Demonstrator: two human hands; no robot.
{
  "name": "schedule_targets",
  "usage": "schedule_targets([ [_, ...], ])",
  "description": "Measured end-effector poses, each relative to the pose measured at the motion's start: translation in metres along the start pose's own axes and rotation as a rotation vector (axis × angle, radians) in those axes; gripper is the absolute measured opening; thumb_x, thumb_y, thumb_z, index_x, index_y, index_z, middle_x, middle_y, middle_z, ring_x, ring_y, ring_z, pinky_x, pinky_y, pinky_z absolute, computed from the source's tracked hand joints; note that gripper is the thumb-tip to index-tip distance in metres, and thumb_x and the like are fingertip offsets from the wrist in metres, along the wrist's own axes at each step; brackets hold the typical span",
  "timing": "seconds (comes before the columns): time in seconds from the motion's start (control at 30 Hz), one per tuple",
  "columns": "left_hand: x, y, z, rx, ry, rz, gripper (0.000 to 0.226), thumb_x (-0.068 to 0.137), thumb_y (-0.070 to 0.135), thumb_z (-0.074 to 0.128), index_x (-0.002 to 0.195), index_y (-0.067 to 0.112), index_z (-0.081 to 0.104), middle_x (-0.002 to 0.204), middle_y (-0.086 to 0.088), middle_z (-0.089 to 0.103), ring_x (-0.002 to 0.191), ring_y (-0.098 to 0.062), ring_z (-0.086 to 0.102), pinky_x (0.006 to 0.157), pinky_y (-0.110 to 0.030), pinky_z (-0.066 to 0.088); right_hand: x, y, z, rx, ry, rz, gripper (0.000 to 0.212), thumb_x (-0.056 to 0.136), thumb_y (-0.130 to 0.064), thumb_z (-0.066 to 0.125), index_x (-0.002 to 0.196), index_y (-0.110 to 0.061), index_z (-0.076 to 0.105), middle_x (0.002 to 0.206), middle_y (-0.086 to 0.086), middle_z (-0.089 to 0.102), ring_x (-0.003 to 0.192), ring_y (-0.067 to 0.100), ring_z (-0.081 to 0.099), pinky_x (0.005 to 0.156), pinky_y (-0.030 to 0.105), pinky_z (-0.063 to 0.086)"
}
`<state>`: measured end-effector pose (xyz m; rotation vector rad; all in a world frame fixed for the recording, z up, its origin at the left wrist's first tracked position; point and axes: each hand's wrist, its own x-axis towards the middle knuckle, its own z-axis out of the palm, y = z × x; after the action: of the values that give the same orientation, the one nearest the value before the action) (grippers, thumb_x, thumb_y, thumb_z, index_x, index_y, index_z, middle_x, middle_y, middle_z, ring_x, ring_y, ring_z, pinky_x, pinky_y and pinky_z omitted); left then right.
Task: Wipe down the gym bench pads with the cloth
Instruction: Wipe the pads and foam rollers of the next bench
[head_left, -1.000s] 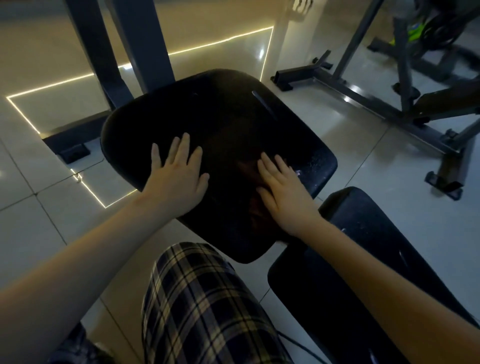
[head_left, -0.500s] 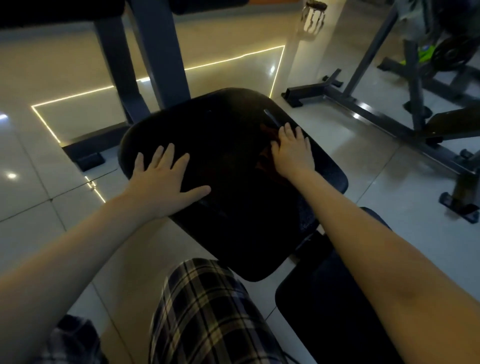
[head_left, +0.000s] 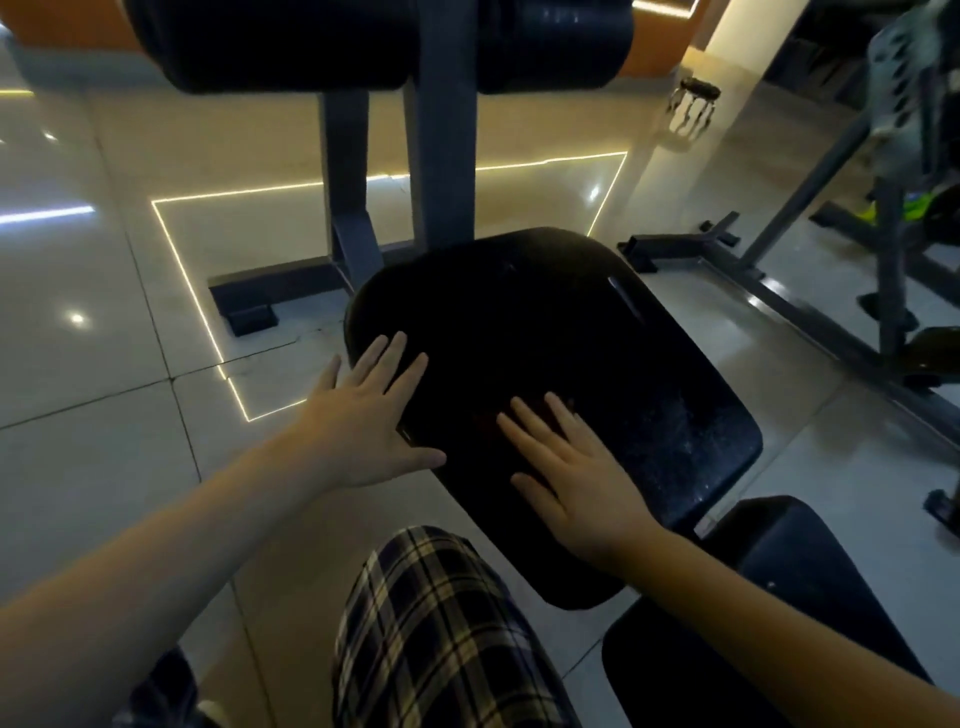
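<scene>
Padding of glossy black vinyl forms the seat surface (head_left: 545, 338), long axis running from its narrow near end by a plaid-trousered knee (head_left: 441, 623) away toward the grey steel post (head_left: 447, 156). The right hand (head_left: 576, 483) lies flat on it, fingers straight, over a faint dark reddish cloth (head_left: 480, 431); the left hand (head_left: 363, 421) rests spread across its left edge, holding nothing. Pale glossy floor tiles (head_left: 104, 389) lie open to the left; a second black pad (head_left: 779, 597) sits near right.

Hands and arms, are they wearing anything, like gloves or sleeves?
No gloves. The left hand and right hand are bare, no rings or watch showing. The left forearm and right forearm are bare too, no sleeves in view. Dark checked clothing shows below them.
</scene>
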<state>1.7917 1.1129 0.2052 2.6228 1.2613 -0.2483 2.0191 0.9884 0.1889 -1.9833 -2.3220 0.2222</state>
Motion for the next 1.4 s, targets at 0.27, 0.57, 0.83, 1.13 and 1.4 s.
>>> schedule_targets([
  [0.27,0.009,-0.015,0.007,-0.042,0.090,0.002,0.117,0.076,0.085,0.040,0.156,0.019,-0.015,0.161,0.001,-0.028,0.147,-0.013,-0.025,0.122,-0.046,-0.012,0.111,-0.041,0.004,-0.039,0.143,0.123,0.058,0.101,-0.045,0.014,0.154,-0.022,0.022,0.161,-0.004,0.021,0.150,0.025,0.004,0.122,0.043,0.013],
  [0.57,0.021,-0.025,0.002,-0.160,0.099,-0.068,0.148,0.055,0.088,0.057,0.152,0.007,-0.021,0.157,-0.016,-0.033,0.145,-0.028,-0.030,0.119,-0.041,-0.014,0.124,-0.046,0.001,0.001,0.094,0.108,0.056,0.103,-0.042,0.015,0.155,-0.021,0.016,0.162,-0.004,0.015,0.151,0.021,0.000,0.122,0.042,0.008],
  [0.83,0.020,-0.031,0.000,-0.154,0.030,0.054,0.154,0.049,0.093,0.051,0.148,0.007,-0.030,0.150,-0.010,-0.043,0.140,-0.026,-0.039,0.120,-0.036,-0.014,0.006,-0.013,0.011,-0.068,0.049,-0.197,0.054,0.104,-0.047,0.014,0.152,-0.024,0.022,0.158,-0.006,0.028,0.148,0.022,0.012,0.116,0.046,0.017],
  [1.13,0.022,-0.026,0.005,-0.247,0.140,0.032,0.146,0.063,0.071,0.075,0.153,0.003,-0.018,0.159,-0.012,-0.029,0.145,-0.024,-0.031,0.119,-0.031,-0.012,0.120,-0.058,0.006,-0.023,0.103,0.016,0.056,0.103,-0.041,0.018,0.154,-0.019,0.021,0.161,-0.004,0.019,0.151,0.021,0.004,0.122,0.039,0.010],
  [1.4,0.019,-0.026,0.007,-0.245,0.268,-0.098,0.148,0.058,0.074,0.075,0.155,0.009,-0.015,0.162,-0.014,-0.022,0.149,-0.027,-0.021,0.122,-0.043,-0.011,0.081,-0.061,0.009,0.014,0.079,-0.016,0.055,0.104,-0.037,0.027,0.154,-0.017,0.021,0.162,-0.002,0.018,0.151,0.023,0.004,0.123,0.040,0.009],
])
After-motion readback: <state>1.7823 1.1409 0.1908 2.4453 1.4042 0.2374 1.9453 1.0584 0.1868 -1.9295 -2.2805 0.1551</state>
